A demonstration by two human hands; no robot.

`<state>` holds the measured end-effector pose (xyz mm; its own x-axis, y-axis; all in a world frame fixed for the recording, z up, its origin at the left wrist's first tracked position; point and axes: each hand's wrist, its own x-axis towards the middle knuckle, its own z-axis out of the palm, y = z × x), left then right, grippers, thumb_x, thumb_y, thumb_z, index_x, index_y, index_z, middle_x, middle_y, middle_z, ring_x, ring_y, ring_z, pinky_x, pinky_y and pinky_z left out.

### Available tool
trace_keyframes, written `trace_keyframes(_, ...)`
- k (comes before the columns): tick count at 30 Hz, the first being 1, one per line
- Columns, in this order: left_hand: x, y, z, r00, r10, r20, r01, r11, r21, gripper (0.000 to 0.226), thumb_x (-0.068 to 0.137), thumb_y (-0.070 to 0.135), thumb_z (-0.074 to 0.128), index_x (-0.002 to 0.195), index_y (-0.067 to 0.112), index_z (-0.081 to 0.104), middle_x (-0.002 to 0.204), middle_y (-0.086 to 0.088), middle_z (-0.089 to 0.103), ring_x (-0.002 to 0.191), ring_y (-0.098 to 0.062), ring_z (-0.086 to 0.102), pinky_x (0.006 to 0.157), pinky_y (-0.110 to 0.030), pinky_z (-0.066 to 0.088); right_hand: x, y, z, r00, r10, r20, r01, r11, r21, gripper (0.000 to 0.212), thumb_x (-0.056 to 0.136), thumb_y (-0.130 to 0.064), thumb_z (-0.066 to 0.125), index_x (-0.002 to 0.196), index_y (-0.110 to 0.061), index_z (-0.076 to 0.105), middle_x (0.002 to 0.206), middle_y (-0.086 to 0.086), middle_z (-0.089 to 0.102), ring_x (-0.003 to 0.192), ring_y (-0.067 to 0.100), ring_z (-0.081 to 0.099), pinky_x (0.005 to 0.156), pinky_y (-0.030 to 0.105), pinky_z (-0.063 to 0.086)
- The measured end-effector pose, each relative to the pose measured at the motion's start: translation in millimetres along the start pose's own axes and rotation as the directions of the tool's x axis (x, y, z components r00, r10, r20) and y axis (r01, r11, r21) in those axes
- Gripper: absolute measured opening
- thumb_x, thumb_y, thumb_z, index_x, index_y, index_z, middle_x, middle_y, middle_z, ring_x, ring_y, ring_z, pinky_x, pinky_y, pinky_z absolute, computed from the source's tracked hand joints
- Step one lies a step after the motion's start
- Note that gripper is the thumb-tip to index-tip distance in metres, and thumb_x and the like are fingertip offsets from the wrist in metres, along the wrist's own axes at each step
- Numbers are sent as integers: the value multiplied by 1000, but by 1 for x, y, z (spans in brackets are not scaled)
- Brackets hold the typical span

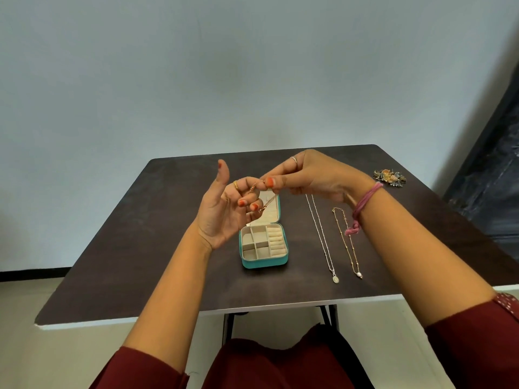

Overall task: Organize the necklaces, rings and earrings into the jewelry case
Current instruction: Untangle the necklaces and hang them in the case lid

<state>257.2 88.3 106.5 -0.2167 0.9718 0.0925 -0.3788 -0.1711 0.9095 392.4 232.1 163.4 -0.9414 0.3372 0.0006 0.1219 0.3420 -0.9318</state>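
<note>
Both hands pinch a thin chain (265,202) above the case (264,249): right hand (306,175) fingers at top, left hand (224,209) curled lower. Chain hangs w/ lid just behind, case directly below.

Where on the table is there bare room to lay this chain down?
Bare table lies left of the case, and in front of it to the near edge. A narrow strip separates the case from the silver necklace. Crowded: silver and gold necklace side by side, earring pile far right.
</note>
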Motion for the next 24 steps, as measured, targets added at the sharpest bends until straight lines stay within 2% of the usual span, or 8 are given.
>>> trace_keyframes(3, 0, 4, -3, 999, -4, -51, 11, 990, 142, 76, 52, 83, 64, 81, 12, 69, 56, 2, 39, 57, -11, 46, 65, -24, 46, 2, -7, -2, 998, -50, 32, 57, 962, -266, 15, 81, -20, 72, 95, -14, 75, 94, 5, 75, 92, 11, 68, 80, 20, 53)
trace_keyframes(5, 2, 5, -3, 995, 3, -99, 19, 974, 224, 68, 66, 79, 58, 81, 13, 66, 58, 2, 40, 59, -10, 50, 68, -25, 46, 5, -12, 1, 995, -94, 18, 92, 891, -445, 15, 83, -24, 71, 94, -15, 75, 87, 0, 74, 83, 3, 67, 72, 11, 50)
trace_keyframes(7, 4, 6, -3, 986, 26, -162, 13, 973, 232, 56, 80, 67, 46, 81, 15, 63, 61, 1, 43, 62, -10, 55, 74, -28, 45, 11, -15, 7, 984, -178, -31, 127, 801, -585, 13, 87, -27, 67, 94, -19, 74, 78, -12, 68, 68, -11, 59, 58, 3, 40)
trace_keyframes(8, 5, 6, -4, 981, 42, -189, -1, 977, 215, 48, 84, 61, 46, 81, 16, 63, 63, 1, 47, 64, -9, 57, 76, -29, 44, 15, -15, 11, 970, -233, -64, 145, 771, -620, 12, 88, -28, 66, 93, -21, 73, 75, -17, 63, 63, -14, 55, 56, 2, 38)
trace_keyframes(12, 12, -3, -8, 963, 105, -249, -74, 989, 128, 3, 88, 22, 62, 88, 19, 63, 71, 4, 62, 72, -7, 63, 79, -30, 47, 34, -5, 28, 900, -376, -220, 176, 776, -606, 10, 90, -28, 62, 92, -26, 72, 78, -19, 62, 68, -7, 55, 63, 11, 38)
trace_keyframes(18, 22, -17, -18, 925, 99, -367, -163, 976, -146, 7, 90, 17, 59, 94, 19, 65, 80, 4, 69, 77, -6, 65, 72, -26, 49, 52, 3, 39, 837, -466, -289, 184, 735, -653, 14, 91, -31, 60, 95, -27, 72, 87, -12, 68, 69, 1, 55, 62, 13, 39)
trace_keyframes(24, 29, -32, -37, 908, 89, -409, -164, 974, -154, 20, 88, 8, 61, 106, 17, 63, 98, 3, 72, 89, -11, 67, 73, -26, 50, 62, 6, 38, 828, -509, -237, 154, 612, -776, 17, 93, -32, 57, 96, -26, 72, 87, -11, 65, 75, 3, 49, 60, 15, 33)
